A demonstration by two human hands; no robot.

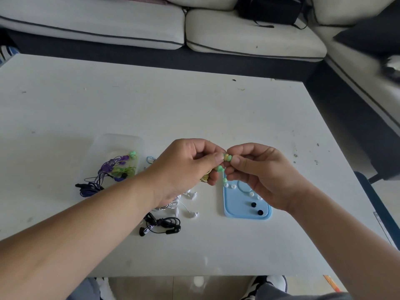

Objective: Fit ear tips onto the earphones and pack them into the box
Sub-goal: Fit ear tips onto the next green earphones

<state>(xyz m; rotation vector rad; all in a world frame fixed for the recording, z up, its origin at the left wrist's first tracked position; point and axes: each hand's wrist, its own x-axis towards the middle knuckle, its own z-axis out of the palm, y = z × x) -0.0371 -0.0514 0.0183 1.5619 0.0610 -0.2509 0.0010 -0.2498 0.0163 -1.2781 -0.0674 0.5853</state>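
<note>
Two sets of fingertips meet above the table: left hand pinches the yellow earbud btwn thumb & forefinger, right hand pinches a green ear tip against the bud's end. Whether the tip is fully seated can't be told, fingers cover the joint. Just below, a second bud w/ a green tip on it hangs from the left hand, so prob. one side is done; the cord is bunched in the left palm.

To do it well: grip the bud close to its nozzle, push the tip straight along the axis w/ a slight twist, no tilt, then check the skirt sits even all round. Small & springy, so it may pop off & roll.

Further out: blue tray w/ white & black tips lies under the right hand. Clear box sits left w/ purple & green sets inside. White earphones & black earphones wait btwn them
</note>
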